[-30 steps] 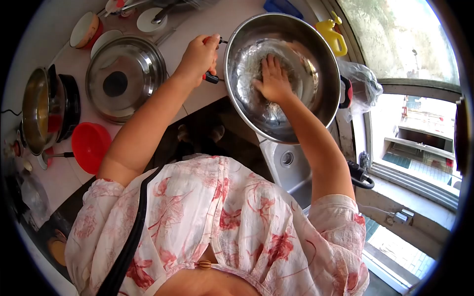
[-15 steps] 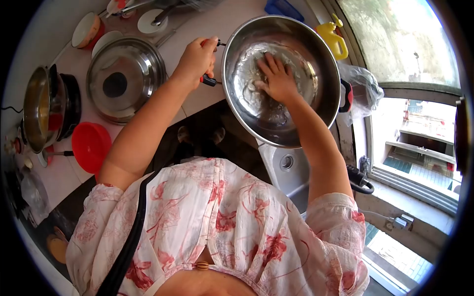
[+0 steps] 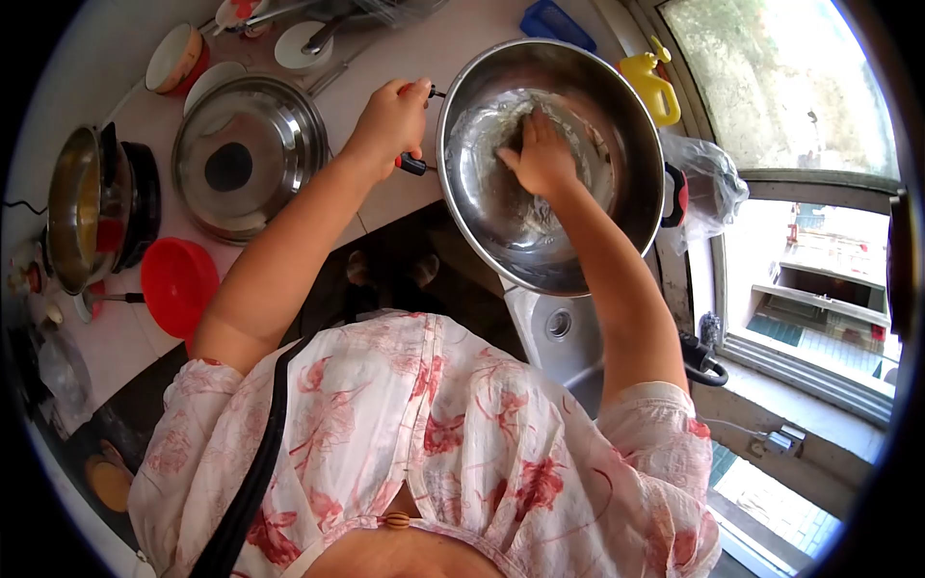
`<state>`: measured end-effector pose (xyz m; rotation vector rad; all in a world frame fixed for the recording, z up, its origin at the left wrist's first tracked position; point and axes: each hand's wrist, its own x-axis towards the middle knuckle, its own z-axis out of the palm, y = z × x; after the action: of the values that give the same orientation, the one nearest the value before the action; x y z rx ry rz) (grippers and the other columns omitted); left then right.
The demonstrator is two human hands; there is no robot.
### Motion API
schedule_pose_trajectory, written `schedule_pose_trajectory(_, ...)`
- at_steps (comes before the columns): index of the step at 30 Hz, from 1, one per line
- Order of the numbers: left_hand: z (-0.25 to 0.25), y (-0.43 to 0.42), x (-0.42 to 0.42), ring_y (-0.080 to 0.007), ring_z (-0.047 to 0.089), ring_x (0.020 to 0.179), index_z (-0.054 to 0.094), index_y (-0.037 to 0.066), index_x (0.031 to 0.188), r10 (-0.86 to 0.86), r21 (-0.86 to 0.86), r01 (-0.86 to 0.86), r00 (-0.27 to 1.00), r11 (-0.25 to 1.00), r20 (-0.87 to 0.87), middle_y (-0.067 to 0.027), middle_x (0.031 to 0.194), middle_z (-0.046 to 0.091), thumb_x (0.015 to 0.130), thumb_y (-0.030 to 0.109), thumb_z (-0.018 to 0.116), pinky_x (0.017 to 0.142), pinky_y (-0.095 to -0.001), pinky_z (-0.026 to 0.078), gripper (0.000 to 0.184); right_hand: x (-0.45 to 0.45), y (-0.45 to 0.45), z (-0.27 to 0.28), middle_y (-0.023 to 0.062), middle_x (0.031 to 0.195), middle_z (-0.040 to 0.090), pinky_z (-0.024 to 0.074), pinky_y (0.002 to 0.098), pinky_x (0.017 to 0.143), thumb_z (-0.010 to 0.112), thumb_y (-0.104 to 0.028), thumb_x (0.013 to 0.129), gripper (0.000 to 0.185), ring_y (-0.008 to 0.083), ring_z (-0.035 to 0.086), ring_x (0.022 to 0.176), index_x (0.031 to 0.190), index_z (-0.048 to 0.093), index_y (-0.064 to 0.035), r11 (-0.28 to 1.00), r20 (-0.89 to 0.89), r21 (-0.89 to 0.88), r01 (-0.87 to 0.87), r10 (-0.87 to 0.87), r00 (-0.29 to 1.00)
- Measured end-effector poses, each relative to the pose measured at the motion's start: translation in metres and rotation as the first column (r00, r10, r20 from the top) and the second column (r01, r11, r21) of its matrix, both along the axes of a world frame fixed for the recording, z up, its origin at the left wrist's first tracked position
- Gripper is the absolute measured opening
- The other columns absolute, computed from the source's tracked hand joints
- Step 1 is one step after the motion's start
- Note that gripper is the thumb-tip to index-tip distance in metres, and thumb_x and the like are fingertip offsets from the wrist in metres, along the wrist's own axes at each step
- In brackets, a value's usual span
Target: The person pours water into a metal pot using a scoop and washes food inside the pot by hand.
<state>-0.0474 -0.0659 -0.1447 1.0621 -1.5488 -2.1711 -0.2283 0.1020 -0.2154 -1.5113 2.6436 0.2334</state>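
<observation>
A large steel pan [image 3: 482,226] with black and red side handles is tilted above the counter edge and the sink. My left hand [image 3: 393,125] is wrapped round the pan's left handle. Inside the pan is my right hand [image 3: 544,154], its palm toward the inner surface, the fingers stretched out and the thumb apart. Clear liquid or wet, shiny patches show around the right hand. What lies under the palm is hidden.
A steel lid [image 3: 279,144], a red bowl [image 3: 180,287] and a pot [image 3: 72,212] are at the left. The sink [image 3: 559,337] lies below the pan. A yellow bottle [image 3: 653,91], a plastic bag [image 3: 708,183] and a blue basket [image 3: 557,24] stand beyond it.
My right hand has moved about over the inside of the pan, and its fingers are closer together than half a second ago. The pan sits slightly lower in view, still held by my left hand.
</observation>
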Motion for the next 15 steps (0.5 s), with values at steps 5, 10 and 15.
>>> schedule_pose_trajectory(5, 0.004, 0.001, 0.000, -0.0066, 0.031, 0.036, 0.043, 0.004, 0.081, 0.007, 0.031, -0.007, 1.000, 0.999, -0.014, 0.0017, 0.050, 0.036, 0.089, 0.032, 0.045, 0.037, -0.0237, 0.034, 0.029, -0.002, 0.005, 0.010, 0.0184, 0.140, 0.019, 0.0223, 0.0390, 0.103, 0.043, -0.049, 0.082, 0.074, 0.0314, 0.024, 0.127, 0.131, 0.024, 0.0028, 1.000, 0.096, -0.017, 0.024, -0.022, 0.995)
schedule_pose_trajectory(10, 0.004, 0.000, -0.001, -0.0067, 0.031, 0.036, 0.043, 0.004, 0.081, -0.013, 0.045, 0.014, 1.000, 0.999, -0.027, 0.0015, 0.050, 0.036, 0.089, 0.032, 0.044, 0.037, -0.0239, 0.033, 0.030, 0.003, 0.014, -0.003, 0.0201, 0.139, 0.020, 0.0265, 0.0400, 0.101, 0.043, -0.048, 0.083, 0.071, 0.0312, 0.024, 0.127, 0.130, 0.027, 0.0034, 0.997, 0.013, -0.052, 0.053, -0.053, 0.999)
schedule_pose_trajectory(15, 0.000, 0.002, -0.001, -0.0066, 0.031, 0.036, 0.044, 0.004, 0.081, -0.008, 0.037, 0.009, 1.000, 0.999, -0.024, 0.0014, 0.051, 0.037, 0.089, 0.033, 0.044, 0.037, -0.0241, 0.033, 0.030, -0.009, 0.007, 0.003, 0.0216, 0.137, 0.024, 0.0247, 0.0400, 0.101, 0.045, -0.047, 0.082, 0.072, 0.0324, 0.024, 0.127, 0.129, 0.029, 0.0042, 0.997, 0.094, -0.074, 0.032, -0.025, 0.995)
